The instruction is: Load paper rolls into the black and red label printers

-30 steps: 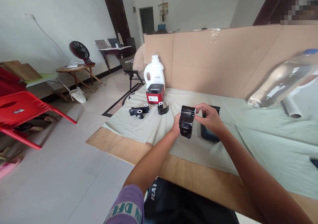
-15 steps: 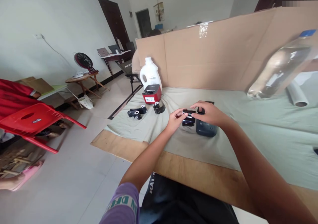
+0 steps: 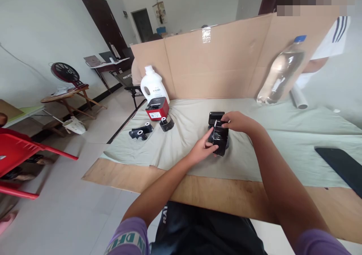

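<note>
Compared with half a second earlier, the black ribbon roll (image 3: 220, 141) had been raised from a low, flat position near the dark blue device (image 3: 215, 118) and stood roughly upright, its glossy film face turned toward the camera. One second earlier it had been held in a similar upright attitude, so the roll had been lowered toward the device and lifted again. In judgement, the roll had not been seated in the device at this moment.

The left hand (image 3: 203, 151) pinched the lower left edge of the roll between thumb and fingers. The right hand (image 3: 236, 121) pinched the top of the roll, fingertips pressed together on its upper edge. The roll was held just above the green cloth (image 3: 283, 134), in front of and partly hiding the device.

Legible writing was limited. The chair back (image 3: 128, 76) beyond the table showed "PROJE", the rest cut off. The person's purple sleeve (image 3: 128, 240) carried white letters reading "DFU". The white jug (image 3: 153, 86) and the red printer (image 3: 157, 109) bore labels too small to read. Spare rolls (image 3: 141, 132) lay on the cloth, well apart from the hands
</note>
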Tool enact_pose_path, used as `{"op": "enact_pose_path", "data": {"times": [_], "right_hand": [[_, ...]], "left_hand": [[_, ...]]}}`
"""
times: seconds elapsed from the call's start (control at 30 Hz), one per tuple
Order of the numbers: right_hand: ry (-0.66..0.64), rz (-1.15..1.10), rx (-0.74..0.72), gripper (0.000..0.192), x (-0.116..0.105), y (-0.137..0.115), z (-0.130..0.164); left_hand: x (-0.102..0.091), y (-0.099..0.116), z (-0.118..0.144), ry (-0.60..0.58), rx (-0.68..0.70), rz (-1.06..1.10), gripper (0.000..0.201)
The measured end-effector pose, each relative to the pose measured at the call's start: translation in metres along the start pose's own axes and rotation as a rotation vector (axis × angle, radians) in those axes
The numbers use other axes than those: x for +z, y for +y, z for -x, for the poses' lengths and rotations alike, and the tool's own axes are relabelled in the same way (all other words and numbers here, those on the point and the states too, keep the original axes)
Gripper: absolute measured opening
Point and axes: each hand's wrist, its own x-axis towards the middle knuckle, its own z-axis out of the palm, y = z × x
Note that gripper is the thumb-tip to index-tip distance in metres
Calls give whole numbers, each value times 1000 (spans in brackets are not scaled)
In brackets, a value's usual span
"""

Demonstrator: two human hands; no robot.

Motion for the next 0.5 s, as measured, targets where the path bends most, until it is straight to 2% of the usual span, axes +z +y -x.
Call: {"op": "enact_pose_path", "data": {"times": [0.13, 0.33, 0.5], "right_hand": [[-35, 86, 32, 28, 10, -1, -6], [-29, 127, 44, 27, 22, -13, -9], [-12, 138, 38, 31, 33, -12, -14]], "left_hand": [[-2, -10, -2, -84, -58, -24, 96], [-4, -8, -4, -62, -96, -9, 87], [-5, -6, -4, -57, -127, -8, 83]]}}
